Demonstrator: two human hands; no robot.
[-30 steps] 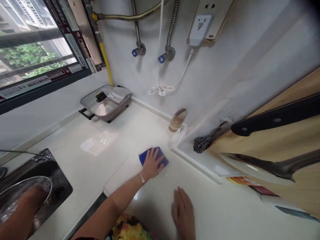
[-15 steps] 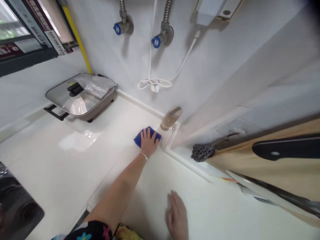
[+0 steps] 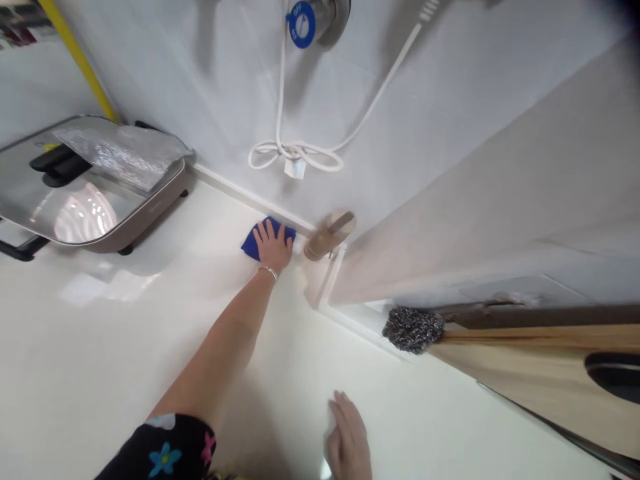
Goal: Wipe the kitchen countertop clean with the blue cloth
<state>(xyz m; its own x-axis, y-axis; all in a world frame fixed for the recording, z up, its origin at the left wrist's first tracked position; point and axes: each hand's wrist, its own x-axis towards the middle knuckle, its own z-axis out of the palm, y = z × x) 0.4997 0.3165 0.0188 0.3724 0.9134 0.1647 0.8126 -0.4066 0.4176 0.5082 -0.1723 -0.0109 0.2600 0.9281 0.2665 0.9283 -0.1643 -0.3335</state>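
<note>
My left hand (image 3: 274, 248) holds a folded blue cloth (image 3: 251, 245) against the white countertop (image 3: 200, 293), its fingers spread over the cloth's top. The cloth's far edge lies by the low strip at the foot of the wall. Just right of it a brownish pipe stub (image 3: 323, 241) sticks out near the corner. My right hand (image 3: 349, 437) is over the counter at the bottom of the view, with its fingers stretched out and nothing seen in it. Part of its palm side is hidden.
An electric pan (image 3: 150, 220) with a glass lid and clear plastic wrap stands at the left. A steel scourer (image 3: 414, 329) sits by a wooden board (image 3: 540, 373) with a black-handled knife (image 3: 615, 377). A tied white cord (image 3: 300, 150) and a blue-knobbed valve (image 3: 303, 25) are on the wall.
The view has come closer and tilted down. My left hand has slid with the cloth toward the wall strip. My right hand has stayed near the same place.
</note>
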